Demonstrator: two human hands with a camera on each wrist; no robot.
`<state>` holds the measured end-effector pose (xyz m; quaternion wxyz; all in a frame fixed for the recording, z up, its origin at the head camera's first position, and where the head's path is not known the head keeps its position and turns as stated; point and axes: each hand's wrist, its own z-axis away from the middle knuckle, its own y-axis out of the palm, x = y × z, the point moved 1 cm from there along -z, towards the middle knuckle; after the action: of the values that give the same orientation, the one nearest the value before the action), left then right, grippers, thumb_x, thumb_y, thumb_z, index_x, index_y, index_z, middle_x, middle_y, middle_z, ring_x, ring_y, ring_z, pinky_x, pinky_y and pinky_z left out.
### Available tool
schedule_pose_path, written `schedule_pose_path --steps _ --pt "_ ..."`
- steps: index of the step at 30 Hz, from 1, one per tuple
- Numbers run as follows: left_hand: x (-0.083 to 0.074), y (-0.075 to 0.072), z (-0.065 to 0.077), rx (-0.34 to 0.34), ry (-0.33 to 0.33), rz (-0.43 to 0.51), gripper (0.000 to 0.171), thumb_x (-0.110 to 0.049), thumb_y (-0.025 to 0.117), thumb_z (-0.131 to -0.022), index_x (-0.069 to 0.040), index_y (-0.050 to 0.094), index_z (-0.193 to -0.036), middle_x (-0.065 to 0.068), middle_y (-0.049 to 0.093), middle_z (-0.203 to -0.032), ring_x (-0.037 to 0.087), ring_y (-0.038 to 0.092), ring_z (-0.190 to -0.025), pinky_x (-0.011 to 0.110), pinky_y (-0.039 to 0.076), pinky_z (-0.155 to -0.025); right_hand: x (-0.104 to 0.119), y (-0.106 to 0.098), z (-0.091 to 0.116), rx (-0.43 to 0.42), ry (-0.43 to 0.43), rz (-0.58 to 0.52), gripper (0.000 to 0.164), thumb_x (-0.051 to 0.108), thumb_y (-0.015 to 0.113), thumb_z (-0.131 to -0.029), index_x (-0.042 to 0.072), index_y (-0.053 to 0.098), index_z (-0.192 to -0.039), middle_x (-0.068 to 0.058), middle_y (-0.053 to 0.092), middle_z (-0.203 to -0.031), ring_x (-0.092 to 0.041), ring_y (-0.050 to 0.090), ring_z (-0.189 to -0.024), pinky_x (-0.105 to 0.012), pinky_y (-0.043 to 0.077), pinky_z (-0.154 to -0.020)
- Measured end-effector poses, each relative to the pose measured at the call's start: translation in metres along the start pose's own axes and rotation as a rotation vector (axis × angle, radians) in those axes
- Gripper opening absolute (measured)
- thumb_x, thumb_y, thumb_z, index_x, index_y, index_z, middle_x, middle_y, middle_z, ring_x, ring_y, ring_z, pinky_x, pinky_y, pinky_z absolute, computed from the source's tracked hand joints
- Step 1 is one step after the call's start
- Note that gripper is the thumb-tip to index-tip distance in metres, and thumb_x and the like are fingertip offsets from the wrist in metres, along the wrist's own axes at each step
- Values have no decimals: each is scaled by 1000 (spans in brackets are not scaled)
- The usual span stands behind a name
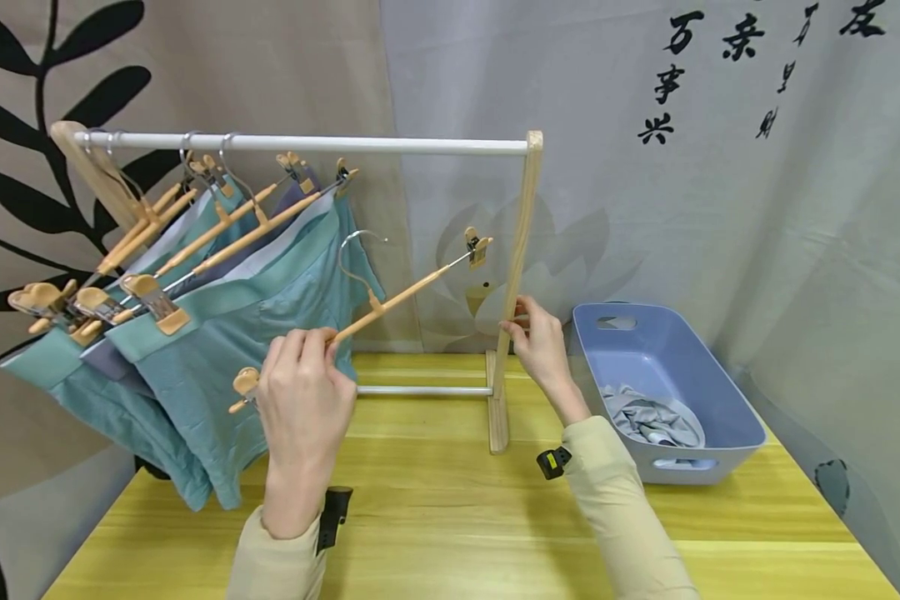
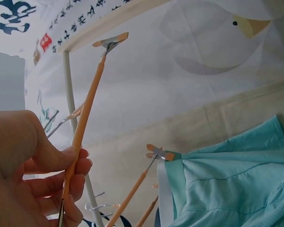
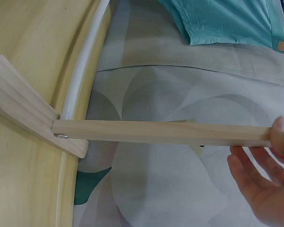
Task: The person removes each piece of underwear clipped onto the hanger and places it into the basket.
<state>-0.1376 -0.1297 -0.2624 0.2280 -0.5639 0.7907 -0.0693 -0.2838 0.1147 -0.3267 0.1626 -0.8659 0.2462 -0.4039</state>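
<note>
My left hand [image 1: 305, 404] grips a wooden clip hanger [image 1: 401, 298] by its bar, in front of the rack. The hanger carries no garment; its metal hook [image 1: 342, 250] points up and a clip [image 1: 477, 248] sits at its far end. In the left wrist view, fingers and thumb wrap the bar [image 2: 87, 111]. My right hand [image 1: 537, 343] holds the rack's right upright [image 1: 521, 250] between thumb and fingers; the right wrist view shows this wooden post [image 3: 165, 131] too. Teal shorts [image 1: 262, 308] hang from clip hangers on the rack's left half.
The rack's white top rail [image 1: 382, 146] runs across the back. Right of the rack, a blue basket [image 1: 720, 400] holds a crumpled grey cloth [image 1: 656, 417]. Everything stands on a yellow wooden table [image 1: 450, 517] before a printed curtain [image 1: 607, 100].
</note>
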Motion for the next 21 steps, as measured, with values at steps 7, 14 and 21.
schedule_pose_path --steps 7,14,21 --pt "-4 1 -2 -27 -1 -4 8 7 57 -79 6 65 -82 20 60 -74 37 52 -68 44 43 -65 0 2 1 -18 22 16 30 7 63 -84 -2 56 -112 -20 64 -97 -31 68 -87 -38 56 -71" --pt "-10 3 -8 -59 39 -30 9 8 58 -77 6 65 -82 19 60 -73 37 52 -69 46 43 -62 0 7 4 -28 33 18 30 7 62 -85 -2 56 -113 -19 65 -96 -29 68 -86 -37 56 -71" --pt "-24 4 -23 -82 65 -14 9 6 56 -80 6 65 -82 19 60 -75 36 52 -68 44 42 -59 2 6 3 -53 17 66 30 6 62 -85 -1 57 -113 -18 65 -94 -28 68 -85 -38 56 -70"
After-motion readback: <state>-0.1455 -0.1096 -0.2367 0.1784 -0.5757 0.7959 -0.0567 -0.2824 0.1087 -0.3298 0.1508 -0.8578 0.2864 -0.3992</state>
